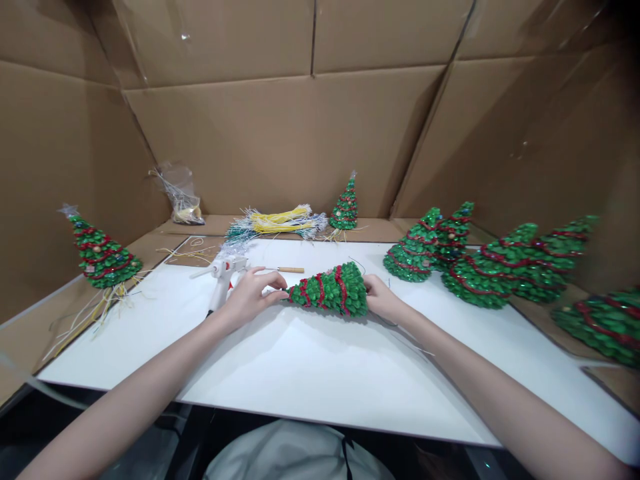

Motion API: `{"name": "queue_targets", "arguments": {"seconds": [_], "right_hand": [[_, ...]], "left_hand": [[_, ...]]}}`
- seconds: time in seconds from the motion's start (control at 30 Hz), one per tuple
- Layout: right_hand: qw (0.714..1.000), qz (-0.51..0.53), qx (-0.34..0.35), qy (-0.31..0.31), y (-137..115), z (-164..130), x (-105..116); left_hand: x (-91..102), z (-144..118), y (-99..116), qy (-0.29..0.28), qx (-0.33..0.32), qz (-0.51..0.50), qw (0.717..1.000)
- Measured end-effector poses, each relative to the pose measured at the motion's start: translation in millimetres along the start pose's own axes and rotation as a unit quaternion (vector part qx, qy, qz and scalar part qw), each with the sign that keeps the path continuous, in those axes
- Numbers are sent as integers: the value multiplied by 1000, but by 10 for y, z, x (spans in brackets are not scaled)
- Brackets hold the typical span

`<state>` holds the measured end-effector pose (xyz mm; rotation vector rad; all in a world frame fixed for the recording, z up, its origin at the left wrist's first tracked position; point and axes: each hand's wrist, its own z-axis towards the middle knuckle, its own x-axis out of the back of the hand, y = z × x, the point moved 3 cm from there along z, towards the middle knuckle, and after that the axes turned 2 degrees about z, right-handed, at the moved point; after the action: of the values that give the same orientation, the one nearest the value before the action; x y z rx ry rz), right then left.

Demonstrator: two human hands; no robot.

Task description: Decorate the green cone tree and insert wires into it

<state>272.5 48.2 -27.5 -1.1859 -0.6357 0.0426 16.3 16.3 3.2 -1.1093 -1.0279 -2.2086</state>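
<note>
A small green artificial Christmas tree (330,293) with red garland lies on its side between my hands, its tip to the left and its wide base to the right. My left hand (257,291) pinches at the narrow tip with thumb and fingers. At the base, my right hand (383,298) is closed, its fingertips partly hidden behind and inside the tree. Thin wires trail from the base under my right forearm. Close to my left hand stands a white hot glue gun (223,280), and a wooden-handled tool (291,270) lies just beyond it.
Several more trees stand at the right, such as one front tree (490,273). A star-topped tree (103,253) with loose wires stands at the left, a smaller tree (345,205) at the back. Bundled wires (280,221) and a plastic bag (181,193) lie along the cardboard wall (280,140).
</note>
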Motion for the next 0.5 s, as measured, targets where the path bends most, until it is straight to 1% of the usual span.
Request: {"name": "queue_targets", "arguments": {"seconds": [0.2,0.5], "right_hand": [[1000,0,-10,2,-6,-9,-2],[1000,-11,-6,-2,-13,-3,6]], "left_hand": [[-26,-13,-36,-15,-14,9,1000],[-25,-15,-31,-17,-27,20,999]]}}
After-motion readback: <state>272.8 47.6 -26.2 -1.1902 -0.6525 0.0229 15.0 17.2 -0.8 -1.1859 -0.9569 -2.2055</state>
